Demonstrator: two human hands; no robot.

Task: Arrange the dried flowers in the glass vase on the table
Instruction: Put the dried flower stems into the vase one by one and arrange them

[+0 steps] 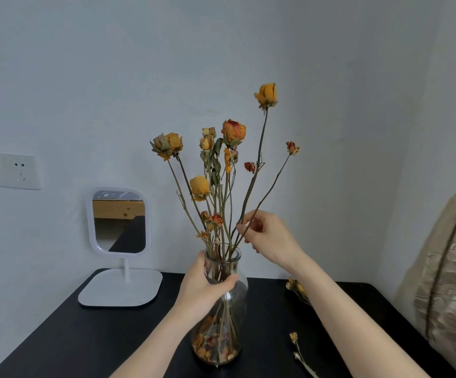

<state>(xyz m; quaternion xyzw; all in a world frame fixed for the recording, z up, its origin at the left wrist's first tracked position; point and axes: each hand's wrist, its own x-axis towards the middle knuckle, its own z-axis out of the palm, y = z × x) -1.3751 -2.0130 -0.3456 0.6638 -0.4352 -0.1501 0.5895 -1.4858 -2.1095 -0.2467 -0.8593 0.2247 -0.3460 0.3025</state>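
Observation:
A clear glass vase [229,323] stands on the black table [85,336], with loose dried petals at its bottom. Several dried orange and yellow roses [233,132] rise from its neck on long thin stems. My left hand [202,287] grips the vase at its neck. My right hand [265,236] pinches a thin stem just above the vase mouth; that stem carries a small reddish bud [292,147] leaning to the right. The tallest yellow rose [267,94] stands beside it.
A white stand mirror [119,222] sits on the table at the back left. Loose dried flowers lie on the table at the right: a small bunch [297,289] and a single stem [299,353]. A beige fabric [450,282] hangs at the far right. Wall sockets [5,170] are on the left.

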